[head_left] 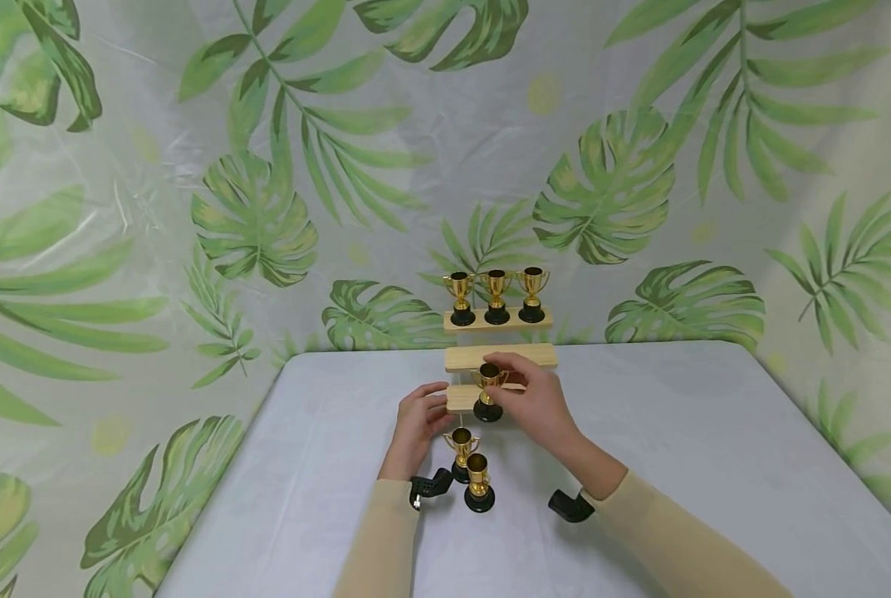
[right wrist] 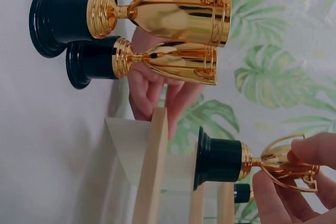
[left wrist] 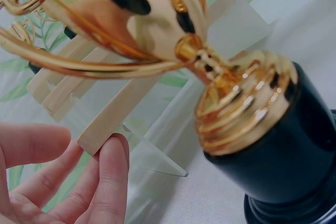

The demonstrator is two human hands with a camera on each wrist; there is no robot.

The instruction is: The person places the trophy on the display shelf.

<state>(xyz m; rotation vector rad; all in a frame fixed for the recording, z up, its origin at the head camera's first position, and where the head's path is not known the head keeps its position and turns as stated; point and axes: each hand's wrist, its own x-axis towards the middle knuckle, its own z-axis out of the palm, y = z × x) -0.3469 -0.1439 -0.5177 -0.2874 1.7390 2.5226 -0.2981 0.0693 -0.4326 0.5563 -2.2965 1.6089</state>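
Observation:
A stepped display stand has a lowest wooden shelf, and my left hand holds this shelf's left end. In the left wrist view the fingers touch the board's end. My right hand grips a small gold trophy cup by its cup part. Its black base hangs just above the lowest shelf, apart from it in the right wrist view. Close to my left wrist, two more trophy cups stand upright on the table: one farther trophy and one nearer trophy.
Three trophies line the top shelf, among them the middle trophy. Between top and bottom lies the middle shelf. A white cloth covers the table; behind hangs a leaf-patterned curtain.

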